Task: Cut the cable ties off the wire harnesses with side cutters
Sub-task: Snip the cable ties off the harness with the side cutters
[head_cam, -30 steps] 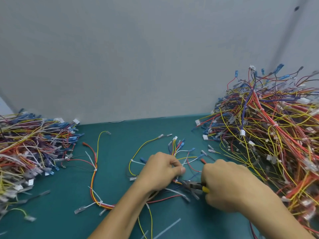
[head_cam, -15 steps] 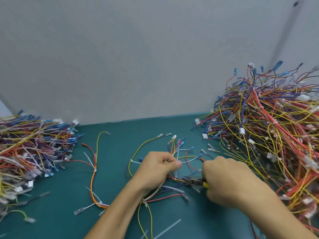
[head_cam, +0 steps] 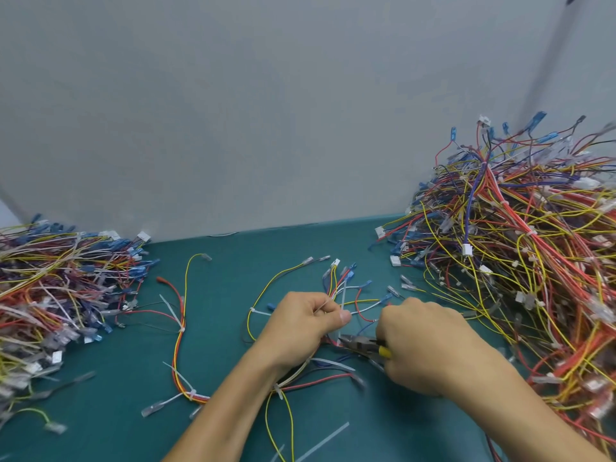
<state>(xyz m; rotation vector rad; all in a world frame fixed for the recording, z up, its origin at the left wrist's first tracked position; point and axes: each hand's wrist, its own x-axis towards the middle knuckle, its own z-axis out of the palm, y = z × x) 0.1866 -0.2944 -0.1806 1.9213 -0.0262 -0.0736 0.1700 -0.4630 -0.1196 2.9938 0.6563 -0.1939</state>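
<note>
This looks like a workbench in an electrical assembly or rework shop. A teal mat (head_cam: 216,341) covers the bench, which meets a plain grey wall (head_cam: 266,111) at the far side. A tall heap (head_cam: 533,261) of coloured wire harnesses with crimped terminals fills the right. A lower heap (head_cam: 50,288) lies at the left, and snipped cable-tie strips (head_cam: 322,441) lie loose on the near mat.

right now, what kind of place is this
Likely a factory or workshop rework bench: large heaps of wire harnesses on a teal mat, and the right hand holds side cutters.
</note>
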